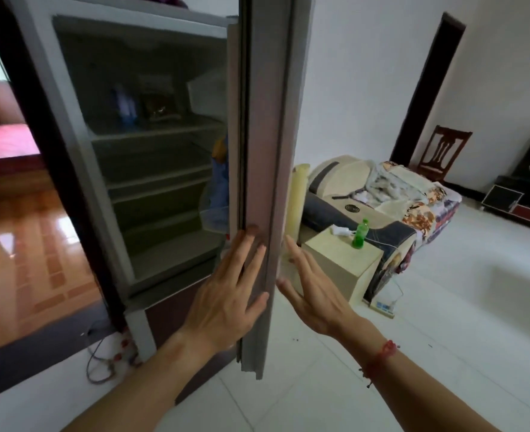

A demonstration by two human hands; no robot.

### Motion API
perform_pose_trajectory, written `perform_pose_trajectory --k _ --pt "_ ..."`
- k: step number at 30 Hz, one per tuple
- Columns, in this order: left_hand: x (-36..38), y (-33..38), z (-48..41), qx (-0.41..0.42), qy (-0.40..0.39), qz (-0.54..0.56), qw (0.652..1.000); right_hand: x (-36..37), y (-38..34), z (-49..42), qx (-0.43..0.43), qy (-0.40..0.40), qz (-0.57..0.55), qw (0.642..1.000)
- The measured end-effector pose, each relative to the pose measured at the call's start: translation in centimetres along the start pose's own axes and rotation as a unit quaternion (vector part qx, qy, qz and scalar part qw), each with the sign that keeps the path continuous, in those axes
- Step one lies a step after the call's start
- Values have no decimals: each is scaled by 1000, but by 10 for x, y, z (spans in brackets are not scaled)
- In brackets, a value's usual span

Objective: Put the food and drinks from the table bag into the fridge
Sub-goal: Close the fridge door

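Door step: flat, empty left hand (229, 294) presses the fridge door (266, 151) edge, flat right hand (313, 291) beside it; next likely needs a steady swing.

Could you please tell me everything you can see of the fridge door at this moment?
The fridge door stands open at the right side of the fridge cabinet and is seen almost edge-on. It is tall, smooth and greyish-mauve, with a dark seal strip running down its edge. Blurred bluish and orange items show on its inner side. The left hand lies flat with straight fingers on its inner edge. The right hand is open beside its outer face, and contact there is unclear.
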State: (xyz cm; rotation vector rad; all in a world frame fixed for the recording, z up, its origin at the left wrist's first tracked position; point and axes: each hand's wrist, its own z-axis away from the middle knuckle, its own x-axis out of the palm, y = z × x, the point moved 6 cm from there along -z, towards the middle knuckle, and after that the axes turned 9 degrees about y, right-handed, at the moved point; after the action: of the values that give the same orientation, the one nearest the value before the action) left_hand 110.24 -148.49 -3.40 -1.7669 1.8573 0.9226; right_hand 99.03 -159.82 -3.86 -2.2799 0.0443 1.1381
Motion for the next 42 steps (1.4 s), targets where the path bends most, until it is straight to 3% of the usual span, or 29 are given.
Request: perform_pose_trajectory --k 12,24,42 --pt "-48 -95 31 -200 40 52 977 56 -96 -120 -116 15 13 993" --pt "-69 -180 29 -323 66 96 939 127 -148 -201 -158 31 13 987" --pt "-83 -321 -11 -376 109 105 914 218 -185 -292 -121 6 73 990"
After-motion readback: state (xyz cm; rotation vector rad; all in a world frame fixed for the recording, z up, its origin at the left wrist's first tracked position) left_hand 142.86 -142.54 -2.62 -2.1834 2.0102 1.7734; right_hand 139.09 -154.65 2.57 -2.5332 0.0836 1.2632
